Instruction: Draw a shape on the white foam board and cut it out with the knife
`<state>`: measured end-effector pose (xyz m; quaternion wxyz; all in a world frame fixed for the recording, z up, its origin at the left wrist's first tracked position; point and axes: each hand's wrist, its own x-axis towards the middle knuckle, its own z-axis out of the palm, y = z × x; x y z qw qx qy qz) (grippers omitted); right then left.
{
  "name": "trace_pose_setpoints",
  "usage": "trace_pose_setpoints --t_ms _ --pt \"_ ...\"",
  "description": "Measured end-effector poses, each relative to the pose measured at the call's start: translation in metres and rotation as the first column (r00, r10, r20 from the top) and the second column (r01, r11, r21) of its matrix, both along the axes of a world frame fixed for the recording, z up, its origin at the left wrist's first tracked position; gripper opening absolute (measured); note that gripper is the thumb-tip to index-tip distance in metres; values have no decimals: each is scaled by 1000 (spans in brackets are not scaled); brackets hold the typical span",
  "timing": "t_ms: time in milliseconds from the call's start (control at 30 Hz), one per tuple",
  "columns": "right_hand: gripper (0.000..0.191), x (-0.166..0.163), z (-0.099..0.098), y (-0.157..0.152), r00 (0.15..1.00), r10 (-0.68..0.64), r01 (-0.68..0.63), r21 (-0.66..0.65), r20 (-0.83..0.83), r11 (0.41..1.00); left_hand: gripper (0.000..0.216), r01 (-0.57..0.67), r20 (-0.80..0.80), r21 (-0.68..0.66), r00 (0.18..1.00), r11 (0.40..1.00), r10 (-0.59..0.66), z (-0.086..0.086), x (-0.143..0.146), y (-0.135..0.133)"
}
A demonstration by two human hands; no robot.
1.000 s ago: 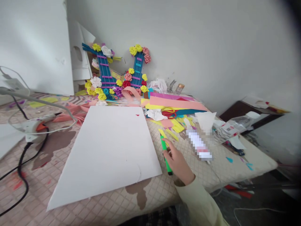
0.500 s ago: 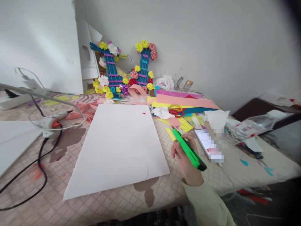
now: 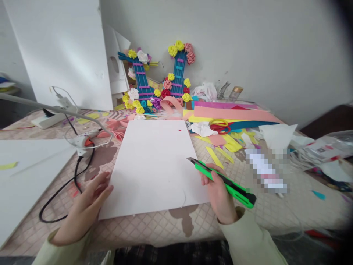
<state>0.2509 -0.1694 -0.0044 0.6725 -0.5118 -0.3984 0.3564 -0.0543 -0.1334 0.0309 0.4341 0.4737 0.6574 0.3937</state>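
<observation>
My right hand (image 3: 217,193) is closed around a green utility knife (image 3: 239,195) with black parts. Its blade is out and points up and left, over the right side of a white foam board (image 3: 154,165). My left hand (image 3: 86,208) is at the board's left edge, near the front corner, fingers loosely curved and thumb apart. I cannot tell whether it touches the board. The board lies flat on the quilted tablecloth, with a small red paper scrap (image 3: 179,130) near its far edge.
A hot glue gun (image 3: 82,143) with a black cord lies left, beside another white board (image 3: 33,154). Two flower-trimmed blue paper pieces (image 3: 179,73) lean at the wall. Scissors (image 3: 220,127), coloured paper strips (image 3: 231,114) and a blurred phone (image 3: 264,171) are at right.
My left hand has come into view at the board's left edge. My right hand has tilted the knife, the blade now shows, and it points over the board. The camera view has shifted left.
</observation>
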Motion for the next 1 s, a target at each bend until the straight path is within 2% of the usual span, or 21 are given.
trace_pose_setpoints --t_ms 133,267,367,433,500,633,700,833,900,1000 --pt "25 8 1 -6 996 1 -2 -9 -89 1000 71 -111 150 -133 980 985 131 10 12 1" --pt "27 23 2 -12 987 48 -48 3 -152 999 72 -150 372 -224 900 963 226 3 19 -3" --pt "25 30 10 -12 980 105 -104 17 -168 994 65 -167 402 -242 879 956 256 -2 26 -4" --pt "22 31 19 -8 990 114 -114 15 -83 993 65 -110 390 -229 900 967 195 -3 33 -5" --pt "19 29 28 -1 994 82 -82 2 70 997 69 -57 394 -189 910 980 129 -2 39 -5" --pt "20 21 36 16 911 22 6 -67 411 998 77 -60 396 -196 908 979 135 -3 49 -2" --pt "22 17 33 23 880 71 -18 -115 470 993 78 -71 382 -210 912 975 148 -5 50 0" --pt "25 12 21 27 857 184 -78 -232 482 970 75 -108 263 -230 950 967 169 -11 47 4" --pt "24 11 18 25 835 189 -63 -251 517 966 74 -122 222 -246 958 962 179 -15 43 5" --pt "24 9 17 22 784 136 -6 -211 606 977 75 -128 223 -296 954 947 199 -21 37 6"
